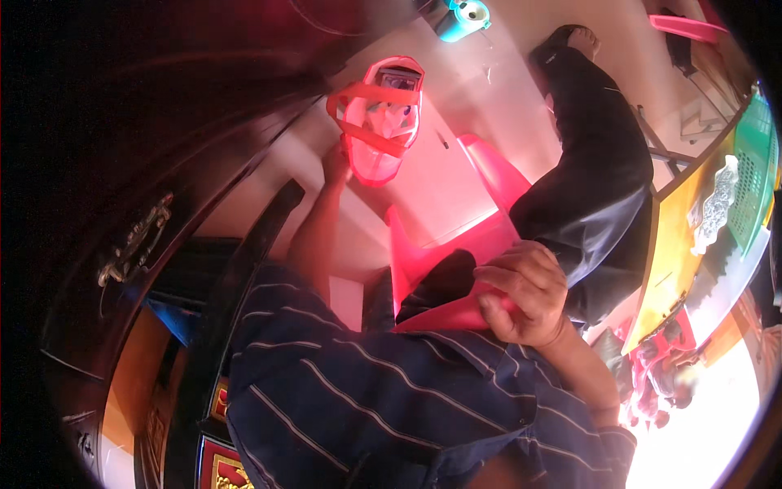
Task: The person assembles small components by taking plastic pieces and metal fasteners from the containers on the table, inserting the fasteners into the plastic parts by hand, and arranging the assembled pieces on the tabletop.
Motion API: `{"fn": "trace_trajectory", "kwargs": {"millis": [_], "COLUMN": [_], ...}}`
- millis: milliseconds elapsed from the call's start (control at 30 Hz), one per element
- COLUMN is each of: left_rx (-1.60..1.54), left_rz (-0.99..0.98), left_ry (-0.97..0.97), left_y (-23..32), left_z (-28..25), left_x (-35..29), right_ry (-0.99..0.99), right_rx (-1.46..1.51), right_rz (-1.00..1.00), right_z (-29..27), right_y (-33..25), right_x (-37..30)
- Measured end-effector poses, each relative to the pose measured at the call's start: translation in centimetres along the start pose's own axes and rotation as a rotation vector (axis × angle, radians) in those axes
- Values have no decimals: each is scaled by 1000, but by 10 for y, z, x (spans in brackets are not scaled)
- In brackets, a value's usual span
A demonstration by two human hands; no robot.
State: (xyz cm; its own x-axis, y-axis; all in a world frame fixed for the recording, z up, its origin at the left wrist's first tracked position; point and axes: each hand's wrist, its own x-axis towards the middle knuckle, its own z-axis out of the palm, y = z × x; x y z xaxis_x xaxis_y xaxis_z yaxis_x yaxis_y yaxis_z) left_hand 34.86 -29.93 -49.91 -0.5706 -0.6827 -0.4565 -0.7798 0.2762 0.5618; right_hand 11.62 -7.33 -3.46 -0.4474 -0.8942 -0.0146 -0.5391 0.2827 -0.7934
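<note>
My left hand [336, 161] reaches forward to the side of a pink open-topped bag [376, 167] with two wide red straps. Its fingers are partly hidden by the bag's edge, and it appears to grip that side. Inside the bag lie a dark rectangular object [400, 79] and some pale items that I cannot make out. Close to my body, my right hand [525, 293] bends its fingers over the edge of a pink plastic seat [460, 316], which looks like a stool or chair.
A turquoise tumbler [463, 23] stands beyond the bag on the pale floor. To the right stretches a leg in black trousers [599, 155]. A wooden table [676, 236] holds a green perforated basket [756, 163]. Dark carved furniture [138, 236] fills the left side.
</note>
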Motion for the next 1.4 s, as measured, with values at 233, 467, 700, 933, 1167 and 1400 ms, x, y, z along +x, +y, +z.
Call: {"fn": "trace_trajectory", "kwargs": {"millis": [233, 467, 700, 933, 1167, 1400], "left_rx": [-31, -114, 18, 97, 124, -205], "left_rz": [224, 266, 227, 274, 236, 260], "left_ry": [-227, -199, -371, -194, -196, -43], "left_y": [32, 110, 158, 176, 168, 179], "left_z": [92, 89, 109, 123, 128, 103], "left_x": [-75, -34, -30, -26, -27, -11], "right_ry": [25, 60, 88, 67, 52, 58], "right_rx": [5, 97, 135, 189, 230, 248], "right_rz": [19, -31, -11, -3, -14, -20], "right_z": [-3, 0, -1, -5, -4, -6], "right_y": [5, 3, -2, 1, 4, 3], "right_x": [-4, -6, -2, -3, -4, -5]}}
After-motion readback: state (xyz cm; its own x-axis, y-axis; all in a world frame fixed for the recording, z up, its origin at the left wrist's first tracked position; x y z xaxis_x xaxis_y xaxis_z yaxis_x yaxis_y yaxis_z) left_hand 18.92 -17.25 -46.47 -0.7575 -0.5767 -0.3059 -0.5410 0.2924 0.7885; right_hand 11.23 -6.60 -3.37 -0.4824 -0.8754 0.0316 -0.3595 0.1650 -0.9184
